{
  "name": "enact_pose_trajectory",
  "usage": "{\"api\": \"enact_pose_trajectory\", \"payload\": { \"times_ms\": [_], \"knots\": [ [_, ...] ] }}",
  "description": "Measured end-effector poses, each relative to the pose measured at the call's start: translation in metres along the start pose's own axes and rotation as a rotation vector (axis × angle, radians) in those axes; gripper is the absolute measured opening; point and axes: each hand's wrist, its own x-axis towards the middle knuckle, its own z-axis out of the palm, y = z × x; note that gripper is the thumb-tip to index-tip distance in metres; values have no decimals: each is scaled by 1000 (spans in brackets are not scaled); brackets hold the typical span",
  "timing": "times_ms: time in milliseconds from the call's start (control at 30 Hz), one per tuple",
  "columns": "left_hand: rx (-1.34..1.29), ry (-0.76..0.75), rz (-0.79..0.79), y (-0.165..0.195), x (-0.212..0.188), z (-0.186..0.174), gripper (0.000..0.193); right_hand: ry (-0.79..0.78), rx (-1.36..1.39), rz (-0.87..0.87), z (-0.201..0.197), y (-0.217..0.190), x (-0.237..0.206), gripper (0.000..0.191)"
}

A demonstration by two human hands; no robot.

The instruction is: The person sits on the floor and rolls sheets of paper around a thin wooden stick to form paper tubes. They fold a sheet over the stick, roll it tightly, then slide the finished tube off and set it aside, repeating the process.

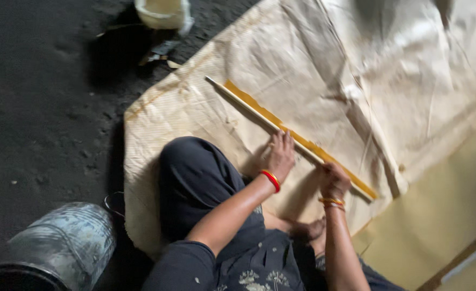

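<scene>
Currently left hand [280,156] presses flat on the long stick [265,123], right hand [333,180] grips it lower down; stick lies along yellow strip [302,141] on woven sheet [195,113]. Best keep pressure even, edge aligned.

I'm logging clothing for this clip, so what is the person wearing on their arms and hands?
Both forearms are bare. The left hand has a red bangle with a gold edge at the wrist; the right hand has thin gold and red bangles. No gloves.
</scene>
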Motion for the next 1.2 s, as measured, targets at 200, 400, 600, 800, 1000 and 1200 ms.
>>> {"api": "enact_pose_trajectory", "payload": {
  "times_ms": [200, 400, 600, 800, 1000, 1200],
  "knots": [
    [65, 117, -48, 10, 3, -4, 53, -52, 185, 47, -37, -116, 73, 26],
    [120, 21, 9, 5, 0, -25, 55, -257, 344, -868, 14, -356, 198, 36],
    [54, -30, -25, 2, 2, -43, 53, -292, -67, -1177, 93, -498, 240, 75],
    [-56, -73, -27, 9, 5, -37, 49, -208, -86, -1174, 119, -494, 243, 47],
    [-71, -5, -66, 17, 4, -29, 49, -243, 130, -1149, 129, -479, 247, 37],
    [-48, 8, -57, 11, 2, -34, 50, -469, 501, -997, 91, -444, 247, 40]
  ]
}}
